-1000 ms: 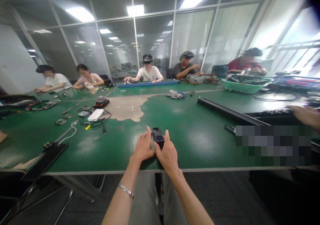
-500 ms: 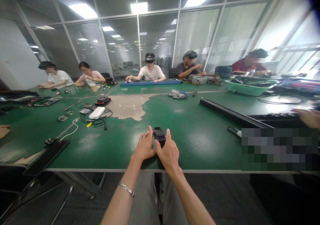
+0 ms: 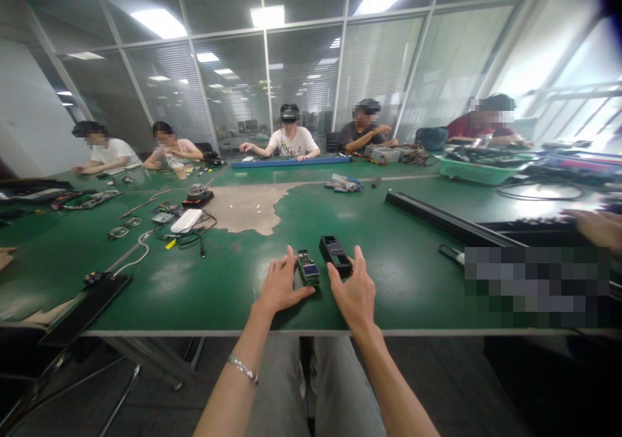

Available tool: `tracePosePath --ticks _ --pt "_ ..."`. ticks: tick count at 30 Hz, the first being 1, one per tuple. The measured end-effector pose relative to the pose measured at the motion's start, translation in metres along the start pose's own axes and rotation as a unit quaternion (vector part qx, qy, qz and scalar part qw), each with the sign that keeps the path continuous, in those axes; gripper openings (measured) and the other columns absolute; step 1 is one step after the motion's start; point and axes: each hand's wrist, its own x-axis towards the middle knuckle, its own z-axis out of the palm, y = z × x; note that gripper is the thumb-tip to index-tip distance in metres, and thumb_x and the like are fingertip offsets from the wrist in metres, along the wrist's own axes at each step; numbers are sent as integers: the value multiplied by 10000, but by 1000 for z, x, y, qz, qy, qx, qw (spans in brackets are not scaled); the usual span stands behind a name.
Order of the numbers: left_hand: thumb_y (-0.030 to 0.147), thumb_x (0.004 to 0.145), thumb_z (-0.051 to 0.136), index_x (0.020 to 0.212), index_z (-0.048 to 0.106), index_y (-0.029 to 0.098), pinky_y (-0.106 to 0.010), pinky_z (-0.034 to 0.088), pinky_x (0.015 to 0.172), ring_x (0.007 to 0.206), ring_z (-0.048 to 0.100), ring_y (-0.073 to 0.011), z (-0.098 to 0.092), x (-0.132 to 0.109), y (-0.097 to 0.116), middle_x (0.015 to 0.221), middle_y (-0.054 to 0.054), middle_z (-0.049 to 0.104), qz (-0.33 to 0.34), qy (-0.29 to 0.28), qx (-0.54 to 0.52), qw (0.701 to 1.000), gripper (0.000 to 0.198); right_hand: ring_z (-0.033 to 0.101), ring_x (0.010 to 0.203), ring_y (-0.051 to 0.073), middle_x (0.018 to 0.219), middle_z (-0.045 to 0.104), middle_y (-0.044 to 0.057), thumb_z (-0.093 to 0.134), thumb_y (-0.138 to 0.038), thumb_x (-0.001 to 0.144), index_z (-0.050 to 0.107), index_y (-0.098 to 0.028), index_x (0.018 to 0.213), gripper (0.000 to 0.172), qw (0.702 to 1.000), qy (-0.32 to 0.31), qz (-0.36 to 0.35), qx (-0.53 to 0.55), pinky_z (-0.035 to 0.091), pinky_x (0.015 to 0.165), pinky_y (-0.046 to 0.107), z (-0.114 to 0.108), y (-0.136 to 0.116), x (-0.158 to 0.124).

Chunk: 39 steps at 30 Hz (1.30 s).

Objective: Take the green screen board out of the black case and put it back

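A small green circuit board with a dark blue screen lies on the table before me. My left hand is beside it, thumb stretched along its near end and fingers at its left side; whether they touch it is hard to tell. To the right is a black plastic housing with cut-out windows, tilted slightly. My right hand has its near end between thumb and forefinger. The other right-hand fingers are partly hidden.
Cables and a white plastic case lie to the left. Further right are a long black bar and a green basket of parts. A power strip sits at the left edge. Several people are seated around the table.
The black housing has come off the circuit board and moved right with my right hand. The board now shows bare beside my left hand, which has stayed nearly in place.
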Motion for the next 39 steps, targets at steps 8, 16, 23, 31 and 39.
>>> tracePosePath --ticks 8,16,23,31,39 --pt "682 830 545 1508 -212 146 -557 128 1166 1444 249 -318 1 0 -1 1529 -155 370 13 -3 7 1000 1149 617 1083 318 1242 642 167 533 -440 864 206 -76 1511 811 999 -35 0 -17 477 894 420 12 30 -9" --pt "680 827 554 1511 -202 143 -550 129 1170 1440 259 -317 1 1 -1 1515 -154 393 10 -1 9 1000 1152 580 1092 329 1252 617 201 511 -437 871 202 -46 1509 809 998 -33 -10 -55 472 911 441 18 37 -13" --pt "670 830 563 1511 -204 155 -538 127 1172 1443 257 -304 -1 0 0 1522 -157 381 7 -2 7 1000 1147 449 1276 354 1415 453 268 531 -467 859 215 -4 1490 844 996 -8 -49 -75 380 1046 490 20 42 -13" --pt "676 827 560 1509 -207 150 -544 125 1168 1444 256 -302 -2 -1 2 1519 -165 384 2 -7 7 1000 1153 525 1181 326 1347 534 235 478 -479 896 263 -31 1485 771 997 -15 -47 -58 430 993 471 16 41 -14" --pt "685 796 586 1514 -190 141 -551 133 1167 1438 259 -320 -1 -1 1 1527 -171 366 5 -2 9 1000 1189 547 1132 327 1320 560 232 439 -464 909 300 -25 1470 726 994 -33 -53 -85 447 953 451 15 40 -15"
